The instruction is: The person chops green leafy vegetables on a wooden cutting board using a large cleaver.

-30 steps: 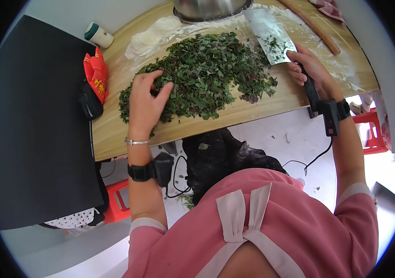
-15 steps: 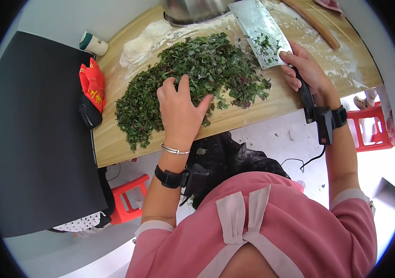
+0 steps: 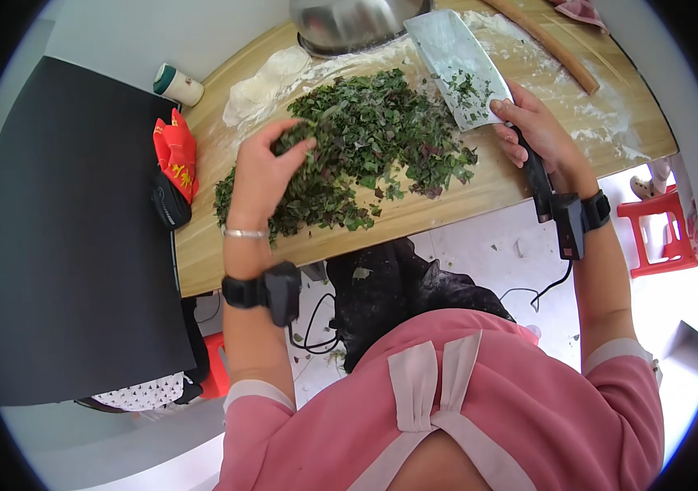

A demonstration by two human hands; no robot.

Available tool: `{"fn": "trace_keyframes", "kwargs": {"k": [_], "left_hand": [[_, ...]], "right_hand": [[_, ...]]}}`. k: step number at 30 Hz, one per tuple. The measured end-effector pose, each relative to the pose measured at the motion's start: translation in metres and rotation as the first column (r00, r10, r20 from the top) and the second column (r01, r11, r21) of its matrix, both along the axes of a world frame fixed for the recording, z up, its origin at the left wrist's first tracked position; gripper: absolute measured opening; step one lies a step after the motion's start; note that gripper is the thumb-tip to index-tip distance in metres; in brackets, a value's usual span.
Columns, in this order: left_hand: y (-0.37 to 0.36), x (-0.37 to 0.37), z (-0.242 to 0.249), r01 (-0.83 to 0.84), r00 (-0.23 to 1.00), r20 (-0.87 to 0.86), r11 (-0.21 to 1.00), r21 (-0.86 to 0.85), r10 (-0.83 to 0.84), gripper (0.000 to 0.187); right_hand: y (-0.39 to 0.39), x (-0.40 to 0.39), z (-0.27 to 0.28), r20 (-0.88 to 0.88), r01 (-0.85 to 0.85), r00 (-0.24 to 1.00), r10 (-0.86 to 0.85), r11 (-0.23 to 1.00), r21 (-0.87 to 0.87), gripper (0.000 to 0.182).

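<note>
A broad heap of chopped leafy greens (image 3: 381,123) covers the middle of the wooden board. At its left side, my left hand (image 3: 257,176) cups a bunch of the greens between bent fingers and thumb; the fingertips are partly hidden among blurred leaves. My right hand (image 3: 541,135) is closed on a cleaver (image 3: 454,57) where its black handle meets the blade, the thumb lying on the metal. The blade lies flat side up over the heap's right edge, with chopped bits stuck to it.
Behind the heap sit a metal bowl (image 3: 357,23) and a pale dough piece (image 3: 263,86) amid scattered flour. A rolling pin (image 3: 549,45) lies at the back right. A white jar with a green lid (image 3: 178,84) and a red packet (image 3: 175,155) stand at the left edge.
My left hand has moved left from the middle of the heap and curled about greens at its left side. Greens at the lower left have shifted inward. My right hand keeps the cleaver nearly still.
</note>
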State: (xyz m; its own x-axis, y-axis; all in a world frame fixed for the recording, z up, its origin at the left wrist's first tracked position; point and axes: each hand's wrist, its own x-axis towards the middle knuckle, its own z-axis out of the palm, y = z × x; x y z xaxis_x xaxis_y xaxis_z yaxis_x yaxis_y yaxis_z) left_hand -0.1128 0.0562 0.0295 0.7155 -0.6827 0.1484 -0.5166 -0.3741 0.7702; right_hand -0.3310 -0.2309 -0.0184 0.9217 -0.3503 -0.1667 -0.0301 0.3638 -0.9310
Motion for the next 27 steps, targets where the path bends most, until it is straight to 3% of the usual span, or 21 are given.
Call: {"fn": "trace_keyframes", "kwargs": {"k": [5, 7, 8, 10, 15, 17, 19, 23, 25, 26, 27], "left_hand": [[-0.027, 0.054, -0.013, 0.148, 0.972, -0.187, 0.989, 0.001, -0.145, 0.037], [-0.034, 0.069, -0.012, 0.245, 0.969, -0.081, 0.945, 0.217, -0.233, 0.041], [-0.036, 0.077, -0.011, 0.246, 0.969, -0.079, 0.945, 0.214, -0.234, 0.041], [-0.042, 0.085, -0.002, 0.291, 0.956, -0.089, 0.850, 0.440, -0.281, 0.045], [-0.044, 0.098, -0.004, 0.249, 0.925, 0.127, 0.825, 0.507, -0.357, 0.065], [-0.042, 0.099, -0.009, 0.214, 0.924, 0.166, 0.824, 0.524, -0.346, 0.073], [-0.040, 0.097, -0.015, 0.191, 0.887, 0.257, 0.811, 0.553, -0.384, 0.082], [-0.041, 0.085, -0.006, 0.224, 0.913, 0.146, 0.767, 0.601, -0.381, 0.082], [-0.039, 0.078, -0.007, 0.256, 0.949, 0.021, 0.810, 0.528, -0.314, 0.077], [-0.037, 0.073, -0.009, 0.256, 0.949, 0.023, 0.811, 0.527, -0.314, 0.077], [-0.035, 0.066, -0.013, 0.227, 0.932, 0.140, 0.841, 0.490, -0.333, 0.070]], "right_hand": [[-0.002, 0.002, 0.002, -0.055, 0.006, 0.998, -0.007, 1.000, -0.017, 0.044], [-0.001, 0.001, 0.003, -0.049, 0.013, 0.999, -0.013, 1.000, -0.009, 0.044], [-0.001, 0.000, 0.003, -0.046, 0.021, 0.999, -0.021, 1.000, 0.006, 0.044], [-0.002, 0.001, 0.002, -0.045, 0.022, 0.999, -0.022, 1.000, 0.003, 0.044], [-0.002, 0.001, 0.003, -0.049, 0.001, 0.999, -0.001, 1.000, -0.004, 0.045], [-0.001, -0.001, 0.005, -0.039, -0.002, 0.999, 0.001, 1.000, -0.005, 0.032], [-0.001, -0.001, 0.005, -0.032, -0.004, 0.999, 0.003, 1.000, -0.014, 0.033], [0.000, -0.001, 0.004, -0.034, 0.001, 0.999, -0.002, 0.999, -0.047, 0.034], [-0.003, -0.001, 0.001, -0.029, -0.011, 1.000, 0.010, 0.998, -0.055, 0.034], [-0.003, -0.001, 0.000, -0.024, -0.020, 1.000, 0.019, 0.998, -0.065, 0.034], [-0.003, -0.001, 0.000, -0.023, -0.019, 1.000, 0.018, 0.998, -0.066, 0.034]]}}
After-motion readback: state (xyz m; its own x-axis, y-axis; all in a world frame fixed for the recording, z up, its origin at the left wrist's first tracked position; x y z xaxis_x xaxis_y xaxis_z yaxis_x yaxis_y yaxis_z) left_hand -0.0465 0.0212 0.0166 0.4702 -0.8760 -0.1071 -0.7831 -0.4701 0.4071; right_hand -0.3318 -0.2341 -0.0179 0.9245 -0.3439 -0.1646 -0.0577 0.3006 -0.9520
